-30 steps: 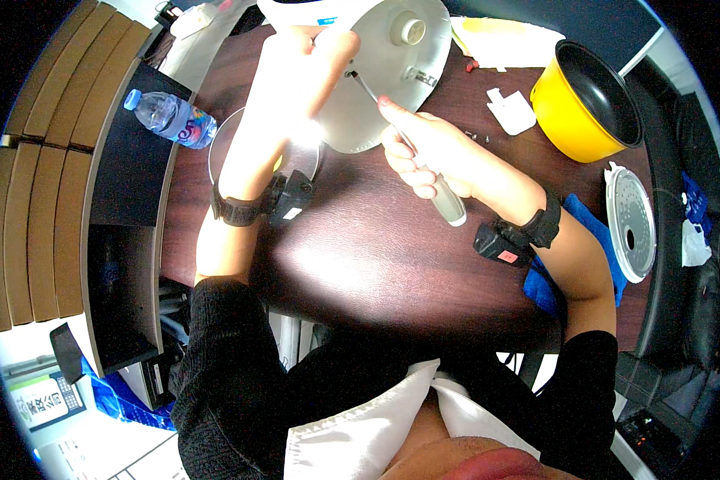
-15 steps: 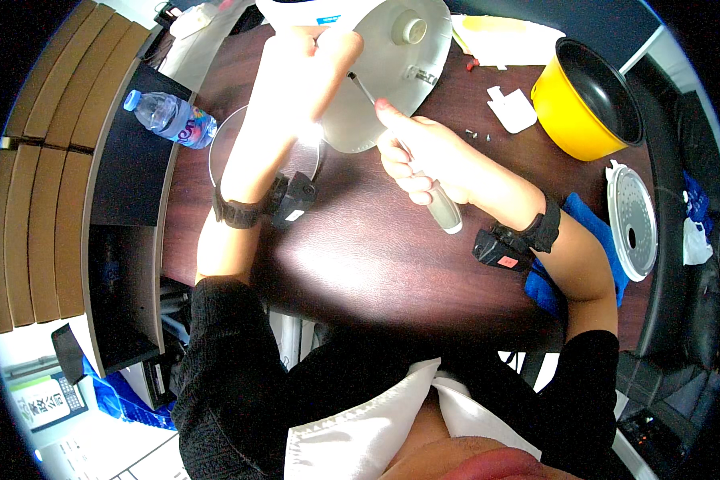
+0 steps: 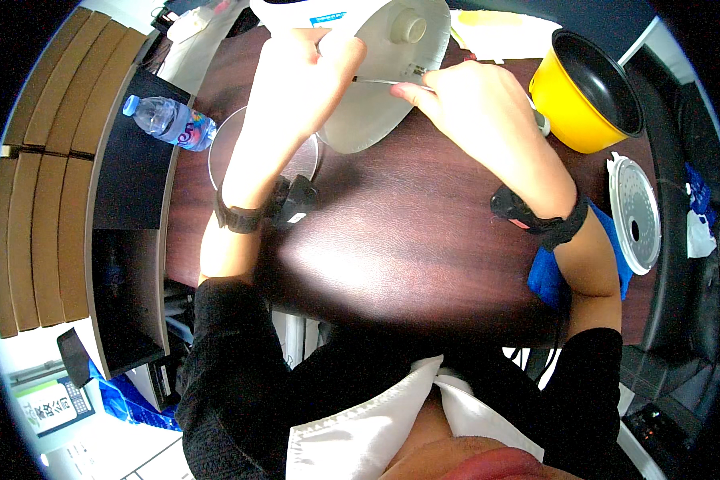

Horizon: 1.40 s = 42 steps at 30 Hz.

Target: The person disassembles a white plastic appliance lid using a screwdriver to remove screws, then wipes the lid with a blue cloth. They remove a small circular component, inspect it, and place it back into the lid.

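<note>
Upper centre of the frame, we list: white shell (image 3: 368,120), tilted; left hand (image 3: 308,76) curled over it, seemingly for steadiness, grip unclear; right hand (image 3: 484,100) wrapped round screwdriver (image 3: 378,81), apparently for control.

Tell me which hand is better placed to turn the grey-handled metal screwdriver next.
Likely the right hand: it grips the screwdriver, while the left hand is at the white, curved shell, its grip unclear.

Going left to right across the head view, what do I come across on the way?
Cardboard boxes → water bottle → left hand → right hand → yellow pot → perforated lid.
</note>
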Motion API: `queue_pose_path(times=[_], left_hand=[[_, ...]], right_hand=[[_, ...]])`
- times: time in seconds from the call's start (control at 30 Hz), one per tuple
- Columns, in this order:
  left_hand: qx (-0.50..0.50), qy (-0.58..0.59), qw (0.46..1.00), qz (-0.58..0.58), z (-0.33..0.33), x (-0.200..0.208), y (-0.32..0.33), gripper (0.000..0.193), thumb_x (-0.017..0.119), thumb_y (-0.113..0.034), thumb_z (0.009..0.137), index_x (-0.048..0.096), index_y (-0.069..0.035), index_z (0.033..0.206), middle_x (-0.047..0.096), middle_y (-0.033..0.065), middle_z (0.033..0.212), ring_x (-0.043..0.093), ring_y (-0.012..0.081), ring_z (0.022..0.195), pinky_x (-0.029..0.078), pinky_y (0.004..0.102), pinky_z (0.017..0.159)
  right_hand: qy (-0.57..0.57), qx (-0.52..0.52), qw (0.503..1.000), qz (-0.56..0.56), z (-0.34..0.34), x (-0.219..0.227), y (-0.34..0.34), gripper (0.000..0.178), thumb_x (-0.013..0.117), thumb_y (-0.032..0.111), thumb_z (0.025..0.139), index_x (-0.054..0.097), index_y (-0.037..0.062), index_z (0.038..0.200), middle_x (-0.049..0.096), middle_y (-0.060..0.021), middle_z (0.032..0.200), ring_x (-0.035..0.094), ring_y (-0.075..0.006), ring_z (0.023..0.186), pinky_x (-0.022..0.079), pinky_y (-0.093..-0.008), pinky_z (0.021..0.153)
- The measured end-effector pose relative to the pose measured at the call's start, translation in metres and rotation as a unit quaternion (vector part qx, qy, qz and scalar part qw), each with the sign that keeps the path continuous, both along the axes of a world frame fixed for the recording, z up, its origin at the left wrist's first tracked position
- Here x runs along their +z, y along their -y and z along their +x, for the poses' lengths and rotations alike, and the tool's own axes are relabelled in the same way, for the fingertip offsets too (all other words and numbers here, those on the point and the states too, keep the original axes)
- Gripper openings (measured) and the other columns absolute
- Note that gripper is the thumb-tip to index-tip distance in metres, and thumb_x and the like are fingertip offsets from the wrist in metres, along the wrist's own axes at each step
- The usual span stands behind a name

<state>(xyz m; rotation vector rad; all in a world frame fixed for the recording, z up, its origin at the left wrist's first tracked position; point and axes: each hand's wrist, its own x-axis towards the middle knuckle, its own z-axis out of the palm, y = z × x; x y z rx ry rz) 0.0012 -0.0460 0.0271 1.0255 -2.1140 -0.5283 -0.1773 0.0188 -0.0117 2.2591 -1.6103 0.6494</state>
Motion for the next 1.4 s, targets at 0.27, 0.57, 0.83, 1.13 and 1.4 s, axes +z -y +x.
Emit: queue_pose_path(times=[0.27, 0.57, 0.83, 1.13, 1.4], left_hand=[[0.012, 0.030, 0.999, -0.016, 0.005, -0.004, 0.009, 0.034, 0.053, -0.028, 0.076, 0.060, 0.005, 0.079, 0.048, 0.0041, 0.061, 0.044, 0.0118, 0.059, 0.035, 0.0267, 0.054], [-0.002, 0.027, 0.998, -0.053, 0.002, -0.005, 0.005, 0.032, 0.052, -0.028, 0.077, 0.056, 0.004, 0.074, 0.047, 0.0037, 0.060, 0.043, 0.0123, 0.059, 0.035, 0.0267, 0.056], [0.004, 0.086, 0.978, -0.192, 0.001, -0.008, 0.002, 0.010, 0.052, -0.013, 0.077, 0.056, -0.005, 0.074, 0.057, 0.0148, 0.066, 0.057, 0.0285, 0.055, 0.045, 0.0327, 0.051], [0.017, 0.022, 0.999, -0.034, -0.005, 0.002, -0.007, 0.026, 0.052, -0.021, 0.076, 0.056, 0.004, 0.069, 0.055, 0.0197, 0.062, 0.057, 0.0265, 0.054, 0.043, 0.0319, 0.053], [0.013, 0.037, 0.999, -0.021, 0.003, -0.005, 0.002, 0.034, 0.052, -0.029, 0.080, 0.058, 0.005, 0.080, 0.050, 0.0042, 0.067, 0.044, 0.0119, 0.064, 0.036, 0.0266, 0.059]], right_hand=[[0.527, 0.047, 0.670, 0.520, 0.010, -0.009, 0.002, 0.060, 0.037, 0.060, 0.089, 0.031, 0.0138, 0.051, 0.030, 0.0050, 0.044, 0.027, -0.0043, 0.032, 0.025, -0.0207, 0.029], [0.581, 0.064, 0.601, 0.546, 0.020, -0.025, -0.002, 0.058, 0.037, 0.059, 0.089, 0.030, 0.0158, 0.052, 0.030, 0.0055, 0.045, 0.029, -0.0035, 0.033, 0.028, -0.0205, 0.030], [0.275, 0.005, 0.941, 0.197, 0.021, -0.032, -0.001, 0.060, 0.040, 0.045, 0.093, 0.058, 0.0041, 0.053, 0.053, -0.0124, 0.046, 0.057, -0.0260, 0.041, 0.046, -0.0365, 0.039], [0.134, 0.009, 0.991, 0.024, -0.011, -0.007, 0.001, 0.053, 0.050, 0.046, 0.088, 0.060, 0.0027, 0.058, 0.054, -0.0121, 0.050, 0.056, -0.0274, 0.046, 0.047, -0.0343, 0.047], [0.458, 0.001, 0.735, 0.501, 0.010, -0.007, 0.002, 0.064, 0.037, 0.062, 0.088, 0.032, 0.0122, 0.049, 0.032, 0.0024, 0.042, 0.033, -0.0080, 0.029, 0.033, -0.0246, 0.028]])
